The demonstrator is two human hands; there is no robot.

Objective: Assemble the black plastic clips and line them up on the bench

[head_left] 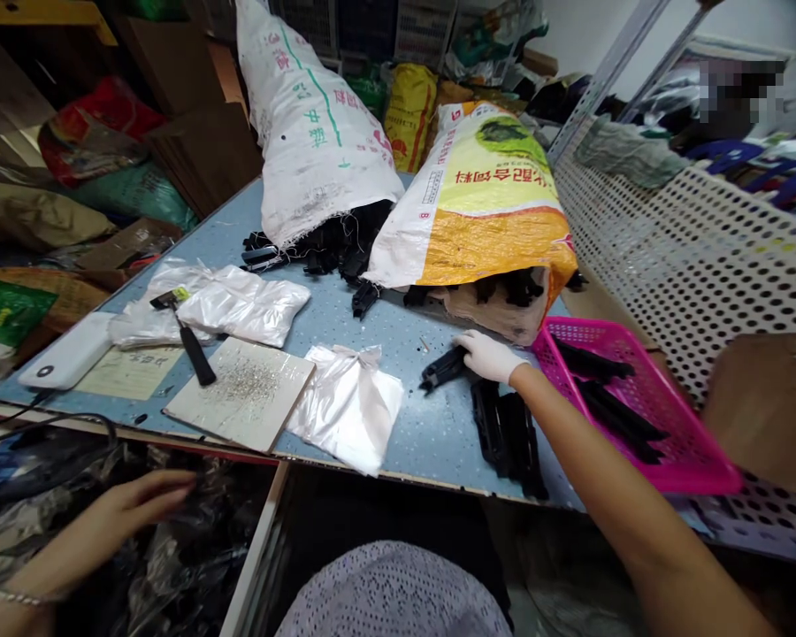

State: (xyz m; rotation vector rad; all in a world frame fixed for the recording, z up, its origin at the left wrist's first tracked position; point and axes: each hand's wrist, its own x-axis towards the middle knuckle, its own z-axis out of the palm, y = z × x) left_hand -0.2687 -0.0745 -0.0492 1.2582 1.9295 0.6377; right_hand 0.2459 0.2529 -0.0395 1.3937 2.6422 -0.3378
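In a white glove, my right hand (492, 356) has its fingers closed on the end of a black plastic part (443, 368) at the right of the table. More long black plastic parts (504, 433) lie side by side just below that wrist. My bare left hand (149, 497) hovers over an open drawer (192, 531) of crumpled clear plastic bags, its fingers stretched out and nothing visible in them. Beside the right forearm stands a pink basket (693, 442) with several black parts (620, 411) inside.
A white woven sack (325, 133) and a yellow-orange sack (497, 230) spill black parts at the back. Nearer lie a black-handled hammer (195, 354), a board with metal bits (239, 416), stacks of clear bags (348, 407) and a white device (70, 352). A perforated white panel (637, 257) borders the right.
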